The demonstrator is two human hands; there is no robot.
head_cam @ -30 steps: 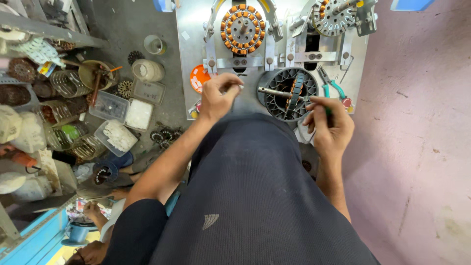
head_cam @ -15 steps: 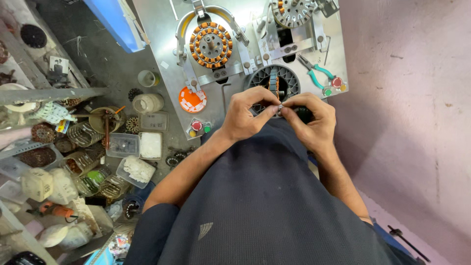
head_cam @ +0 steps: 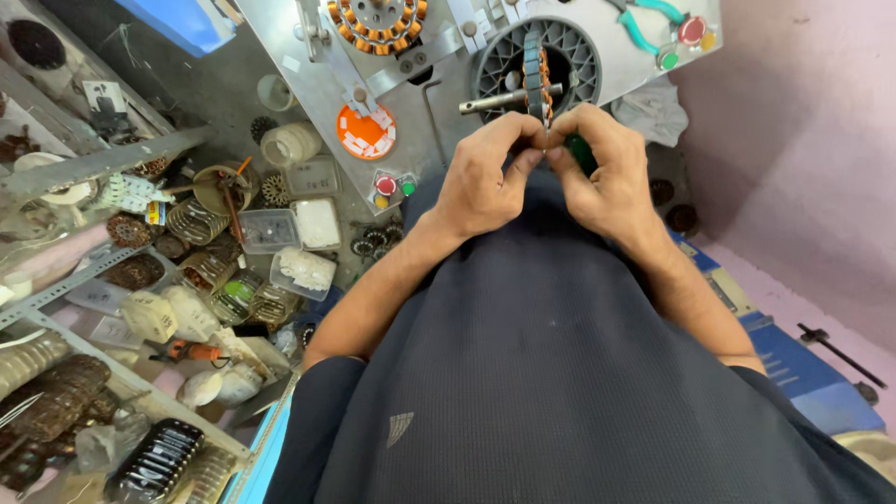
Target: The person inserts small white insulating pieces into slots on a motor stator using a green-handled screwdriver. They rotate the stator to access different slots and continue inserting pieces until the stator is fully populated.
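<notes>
A round stator with copper-wound teeth [head_cam: 535, 75] stands edge-on on a steel shaft [head_cam: 490, 101], in front of a dark finned ring [head_cam: 569, 47] on the grey machine panel [head_cam: 439, 112]. My left hand [head_cam: 481, 177] and my right hand [head_cam: 602, 173] meet at the stator's lower edge, fingertips pinched together on it. A green object [head_cam: 581, 151] shows under my right fingers. A second wound stator [head_cam: 373, 23] sits on the panel's upper left.
Green-handled pliers [head_cam: 644, 23] lie on the panel's top right. An orange disc [head_cam: 366, 131] and small buttons [head_cam: 394, 185] sit lower left. Tape rolls [head_cam: 291, 145], plastic boxes [head_cam: 303, 224] and several coils [head_cam: 56, 397] crowd the shelves at left. A pink wall [head_cam: 803, 140] is right.
One second ago my hands were apart, left at the panel's middle, right by the pliers. Since then they came together at the stator, and the view closed in.
</notes>
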